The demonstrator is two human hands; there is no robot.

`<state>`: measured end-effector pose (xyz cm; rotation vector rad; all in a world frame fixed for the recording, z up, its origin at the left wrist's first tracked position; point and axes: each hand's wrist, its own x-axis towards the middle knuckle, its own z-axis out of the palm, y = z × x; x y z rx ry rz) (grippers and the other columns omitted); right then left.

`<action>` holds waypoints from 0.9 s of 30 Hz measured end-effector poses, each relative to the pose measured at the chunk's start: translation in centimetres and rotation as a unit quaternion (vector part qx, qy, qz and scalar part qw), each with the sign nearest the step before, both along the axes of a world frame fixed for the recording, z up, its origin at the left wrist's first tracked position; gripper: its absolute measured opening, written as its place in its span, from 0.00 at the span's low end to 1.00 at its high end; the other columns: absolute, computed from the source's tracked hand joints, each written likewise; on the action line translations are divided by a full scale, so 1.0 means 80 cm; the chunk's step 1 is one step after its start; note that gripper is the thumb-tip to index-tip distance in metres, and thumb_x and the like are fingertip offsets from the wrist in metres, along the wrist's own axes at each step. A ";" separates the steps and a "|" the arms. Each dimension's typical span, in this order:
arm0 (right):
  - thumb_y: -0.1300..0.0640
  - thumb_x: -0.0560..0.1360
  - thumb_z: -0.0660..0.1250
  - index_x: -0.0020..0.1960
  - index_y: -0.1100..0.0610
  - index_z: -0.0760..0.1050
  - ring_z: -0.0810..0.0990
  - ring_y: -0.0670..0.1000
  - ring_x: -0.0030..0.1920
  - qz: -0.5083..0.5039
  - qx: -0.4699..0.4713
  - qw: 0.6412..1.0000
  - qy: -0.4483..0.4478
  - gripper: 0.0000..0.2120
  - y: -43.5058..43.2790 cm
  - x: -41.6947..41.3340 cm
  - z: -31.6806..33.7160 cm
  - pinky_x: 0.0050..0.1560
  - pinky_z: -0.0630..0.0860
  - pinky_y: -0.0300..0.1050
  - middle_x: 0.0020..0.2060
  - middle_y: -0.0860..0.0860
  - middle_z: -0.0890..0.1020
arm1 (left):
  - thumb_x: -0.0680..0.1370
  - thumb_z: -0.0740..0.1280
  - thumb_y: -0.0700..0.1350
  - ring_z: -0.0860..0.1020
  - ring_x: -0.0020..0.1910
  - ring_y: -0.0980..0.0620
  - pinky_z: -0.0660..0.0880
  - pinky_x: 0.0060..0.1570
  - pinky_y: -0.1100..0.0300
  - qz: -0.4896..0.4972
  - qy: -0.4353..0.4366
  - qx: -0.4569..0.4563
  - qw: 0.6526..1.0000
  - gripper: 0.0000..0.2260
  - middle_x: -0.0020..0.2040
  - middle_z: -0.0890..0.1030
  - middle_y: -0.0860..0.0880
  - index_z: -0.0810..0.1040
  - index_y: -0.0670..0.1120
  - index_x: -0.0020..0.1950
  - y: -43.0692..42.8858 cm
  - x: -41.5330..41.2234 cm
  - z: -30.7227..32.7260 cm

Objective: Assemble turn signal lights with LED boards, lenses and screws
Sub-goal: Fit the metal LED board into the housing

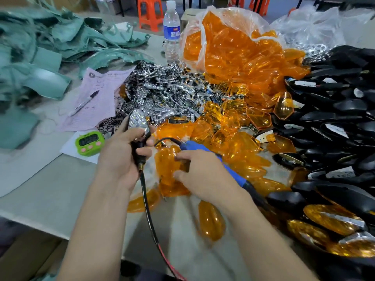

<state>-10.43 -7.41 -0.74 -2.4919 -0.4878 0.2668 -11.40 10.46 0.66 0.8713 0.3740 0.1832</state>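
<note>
Heaps surround you on the grey counter (pixel 50 189). The biggest, far to your left, is a tangle of green plastic panels (pixel 40 47). Along your right side runs a pile of black housings (pixel 334 122); a few nearest you carry amber covers. Between the two, a clear bag of amber lenses (pixel 233 49) spills loose pieces down toward your hands. A mound of chrome reflectors (pixel 168 92) sits just left of that spill. A pink sheet (pixel 97 94) lies with one edge under the reflectors.

Your left grip (pixel 121 157) is clenched round the stalk of a turn signal housing (pixel 136 159), whose head points away from you with a shiny reflector insert (pixel 139 120) seated in it. A black cable (pixel 148 209) trails from the stalk's brass end toward you.

Your right grip (pixel 205 177) pinches a single lens (pixel 167 167) just beside that stalk. A blue-handled tool (pixel 199 148) runs beneath this hand; whether your fingers hold it too, you cannot tell from here.

A water bottle (pixel 171 31) stands upright behind the reflectors. A green timer (pixel 89 143) rests just left of your left grip. A marker (pixel 84 102) lies on the pink sheet.
</note>
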 end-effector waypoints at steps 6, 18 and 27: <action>0.60 0.76 0.68 0.53 0.51 0.77 0.79 0.52 0.41 0.076 -0.145 0.985 -0.044 0.07 -0.001 -0.003 0.003 0.43 0.80 0.49 0.37 0.46 0.79 | 0.82 0.57 0.31 0.74 0.29 0.52 0.64 0.20 0.69 -0.015 0.020 0.012 1.000 0.15 0.39 0.82 0.43 0.71 0.38 0.68 -0.001 -0.008 -0.006; 0.70 0.69 0.78 0.52 0.38 0.85 0.84 0.40 0.56 -0.213 0.396 0.879 -0.161 0.26 -0.083 -0.017 0.018 0.53 0.79 0.33 0.52 0.38 0.87 | 0.80 0.63 0.30 0.82 0.35 0.46 0.83 0.33 0.53 -0.118 0.060 0.120 0.984 0.21 0.44 0.83 0.41 0.79 0.49 0.67 -0.093 -0.005 -0.010; 0.69 0.71 0.73 0.47 0.54 0.87 0.82 0.47 0.63 -0.142 0.364 0.892 -0.228 0.12 -0.068 -0.044 -0.007 0.64 0.80 0.51 0.54 0.45 0.87 | 0.81 0.63 0.30 0.86 0.51 0.48 0.83 0.45 0.58 -0.155 -0.002 0.072 0.985 0.25 0.55 0.87 0.45 0.80 0.57 0.68 -0.154 -0.001 -0.014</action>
